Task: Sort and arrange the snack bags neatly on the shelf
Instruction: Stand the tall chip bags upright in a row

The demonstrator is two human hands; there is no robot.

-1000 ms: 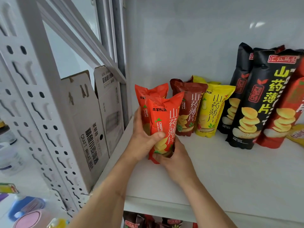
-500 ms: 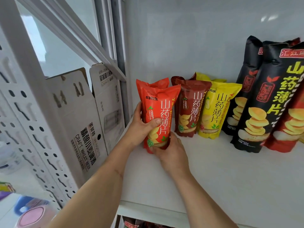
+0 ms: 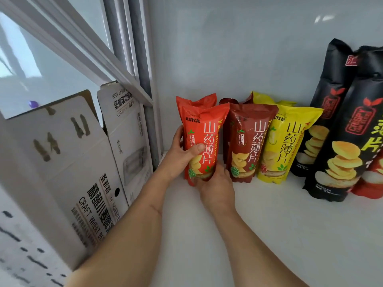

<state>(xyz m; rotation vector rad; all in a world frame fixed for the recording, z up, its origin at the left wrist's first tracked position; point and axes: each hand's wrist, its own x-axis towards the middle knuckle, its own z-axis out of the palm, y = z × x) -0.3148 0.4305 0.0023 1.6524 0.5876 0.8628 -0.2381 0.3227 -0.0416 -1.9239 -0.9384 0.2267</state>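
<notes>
Cardboard cartons [image 3: 68, 162] printed "CRAFT WHEAT" stand at the far left, outside the shelf upright. Next comes the left hand [image 3: 180, 156], wrapped round the side of the front orange bag [image 3: 202, 141] with the thumb across its face; the right hand [image 3: 215, 183] cups the bag's base from below and in front, so both hands are clamped on that one bag. It stands upright at the left end of the row on the white shelf [image 3: 269, 224], with a second orange bag [image 3: 196, 101] just behind it, and its right edge is close to the maroon bag [image 3: 246, 141], though I cannot tell whether they touch. To finish well, I judge the base should be set flat, the front squared with its neighbours' faces, and the hands eased off one at a time so the light, puffy bag does not tip. Its label reads "山药薄片" and "CRISPY YAM SLICES", as does the maroon one. Further right the yellow bag [image 3: 288, 141] carries the same Chinese name, and the tall black bags [image 3: 339, 141] at the far right show stacked crisps and a red seal reading "CRISPS"; the small print is too fine to read
</notes>
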